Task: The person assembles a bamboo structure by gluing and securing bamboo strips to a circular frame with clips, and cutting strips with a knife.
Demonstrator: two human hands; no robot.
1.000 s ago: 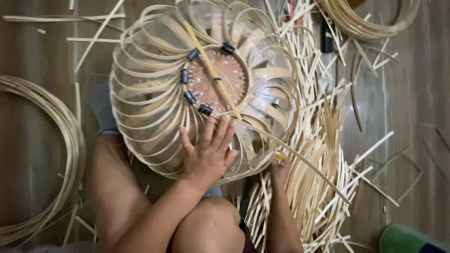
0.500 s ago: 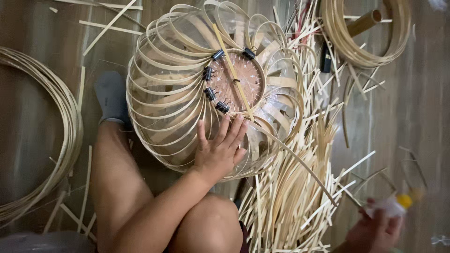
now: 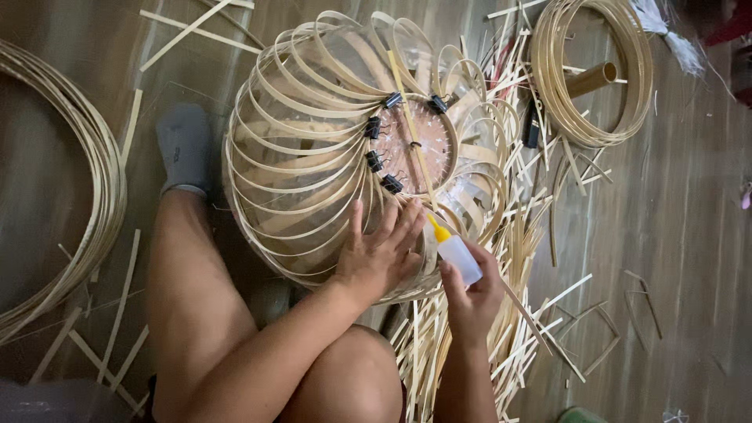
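Our right hand [image 3: 472, 298] grips a small glue bottle [image 3: 457, 255], its yellow tip pointing up and left. Just beside it, our left hand [image 3: 381, 254] lies open and flat on the round bamboo frame [image 3: 305, 157], below the black clips [image 3: 376, 145].

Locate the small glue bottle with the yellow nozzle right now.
In the head view, the small white glue bottle with the yellow nozzle is in the right hand, lower centre, its tip against the round bamboo-strip frame, beside the left hand.
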